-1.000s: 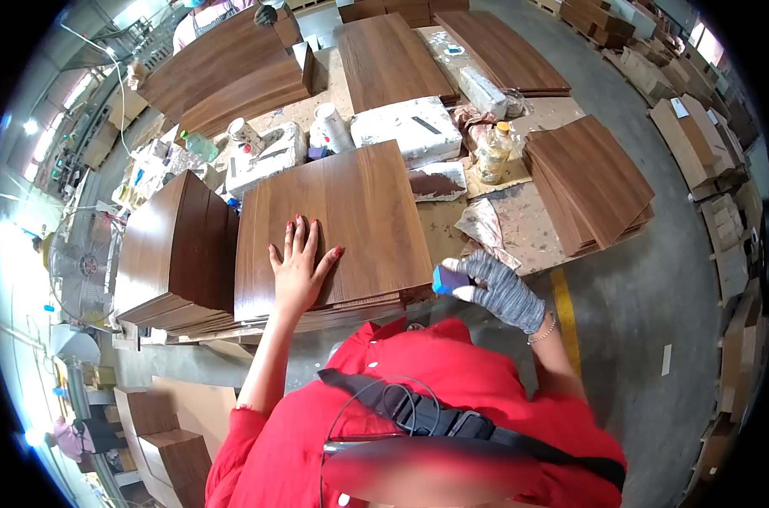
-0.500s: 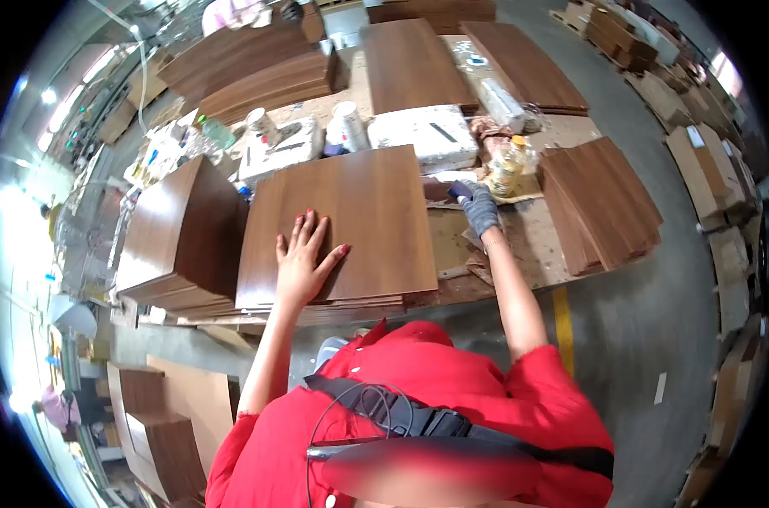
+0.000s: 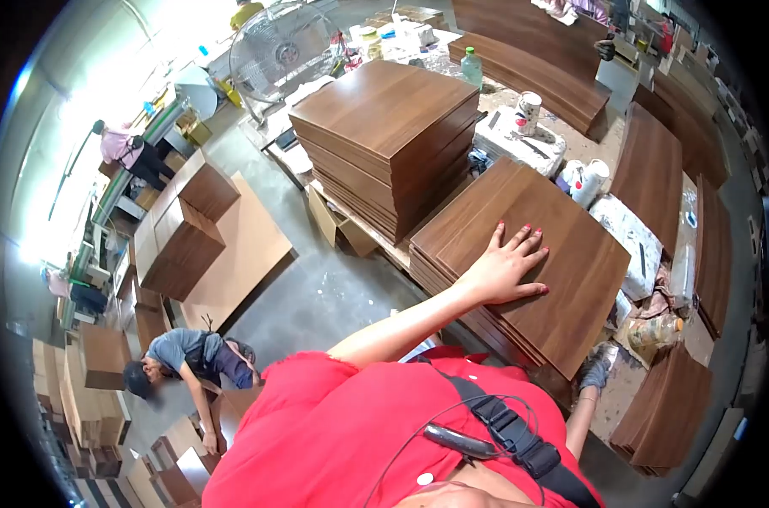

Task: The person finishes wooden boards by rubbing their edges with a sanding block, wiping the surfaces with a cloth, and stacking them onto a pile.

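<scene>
My left hand (image 3: 510, 267) lies flat with fingers spread on the top brown wood-grain panel (image 3: 562, 279) of a low stack. My right hand (image 3: 599, 370), in a grey glove, is beside that panel's right-hand edge, low over the table. Its fingers look curled, and what they hold, if anything, cannot be made out. Just beyond the glove lies a clear bottle with a yellow cap (image 3: 654, 330). A taller stack of brown panels (image 3: 384, 110) stands to the left of the panel under my left hand.
Fanned panels (image 3: 666, 411) lie at the right. White-wrapped blocks (image 3: 626, 237), white cups (image 3: 586, 179) and a green-capped bottle (image 3: 472, 68) stand along the table. A fan (image 3: 287, 55) is at the back left. One person (image 3: 190, 360) bends over boards at lower left; another (image 3: 130, 157) stands farther off.
My view has swung to the left, bringing the bending person and floor boards into sight. My left hand stays flat on the panel. My right hand has come nearer the panel's edge.
</scene>
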Action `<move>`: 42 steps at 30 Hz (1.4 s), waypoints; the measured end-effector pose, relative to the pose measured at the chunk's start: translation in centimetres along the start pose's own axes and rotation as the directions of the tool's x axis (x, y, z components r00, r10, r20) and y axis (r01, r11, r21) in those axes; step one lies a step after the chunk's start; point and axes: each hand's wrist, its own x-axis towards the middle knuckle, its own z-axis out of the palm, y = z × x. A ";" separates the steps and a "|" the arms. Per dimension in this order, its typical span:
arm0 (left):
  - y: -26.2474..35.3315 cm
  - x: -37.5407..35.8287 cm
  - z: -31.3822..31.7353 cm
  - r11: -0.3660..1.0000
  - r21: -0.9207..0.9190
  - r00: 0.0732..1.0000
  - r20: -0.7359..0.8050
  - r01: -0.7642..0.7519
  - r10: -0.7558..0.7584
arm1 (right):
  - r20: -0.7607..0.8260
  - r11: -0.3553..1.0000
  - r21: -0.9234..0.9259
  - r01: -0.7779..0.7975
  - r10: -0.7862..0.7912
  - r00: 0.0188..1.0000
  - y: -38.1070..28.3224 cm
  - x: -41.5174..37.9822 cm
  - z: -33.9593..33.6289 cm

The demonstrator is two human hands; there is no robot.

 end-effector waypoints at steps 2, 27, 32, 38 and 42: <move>0.0 -0.1 0.2 1.000 -0.004 1.000 -0.007 0.002 -0.003 | -0.002 0.990 0.128 -0.065 0.066 0.998 0.4 0.3 0.5; -7.8 -1.2 -5.7 0.985 -0.102 0.941 0.295 -0.141 0.165 | -0.497 0.515 0.533 0.671 -0.452 0.741 -13.0 -8.4 -8.8; -13.0 -2.7 -6.7 0.940 -0.253 0.919 0.261 -0.230 0.296 | -0.192 0.738 -0.127 0.663 -0.674 0.713 -19.0 -13.7 -3.5; -13.5 -3.2 -5.6 0.943 -0.198 0.943 0.146 -0.269 0.299 | -0.094 0.608 -0.271 0.746 -0.788 0.608 -22.7 -21.9 1.3; -14.0 -3.1 -5.1 0.937 -0.188 0.939 0.124 -0.296 0.322 | -0.076 0.695 0.088 0.713 -0.709 0.701 -27.3 -29.4 4.7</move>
